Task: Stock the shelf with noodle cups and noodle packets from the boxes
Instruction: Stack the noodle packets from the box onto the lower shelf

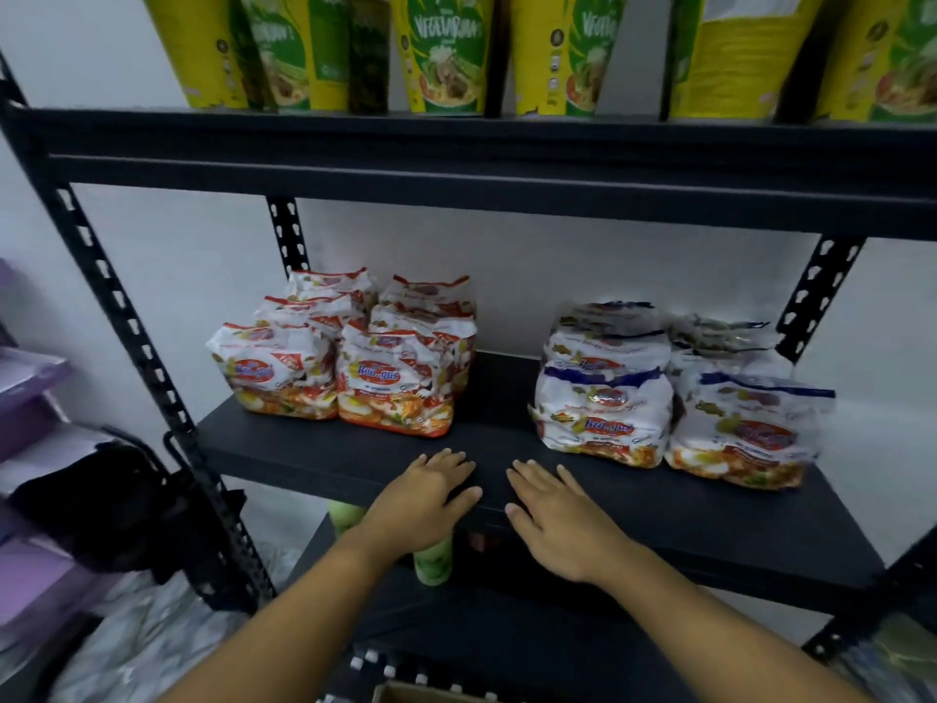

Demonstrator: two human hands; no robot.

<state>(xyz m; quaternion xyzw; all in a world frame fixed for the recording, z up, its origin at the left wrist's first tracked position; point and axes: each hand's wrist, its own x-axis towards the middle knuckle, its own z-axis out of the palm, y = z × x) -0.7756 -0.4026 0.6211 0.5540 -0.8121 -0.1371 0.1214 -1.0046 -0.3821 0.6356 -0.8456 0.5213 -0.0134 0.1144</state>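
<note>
On the black middle shelf (497, 398) stand two groups of noodle packets: red-trimmed packs (345, 357) at the left and blue-trimmed packs (674, 398) at the right. My left hand (426, 494) and my right hand (557, 520) lie flat, fingers straight, on the shelf's front edge in the gap between the groups, holding nothing. Green and yellow noodle cups (441, 53) line the shelf above. A corner of a cardboard box (421, 695) shows at the bottom edge.
Two green cups (433, 563) stand on the shelf below, partly hidden by my left wrist. Purple bins (30, 393) and a dark bag (101, 504) sit left of the rack's black upright (152, 378). A white wall is behind the rack.
</note>
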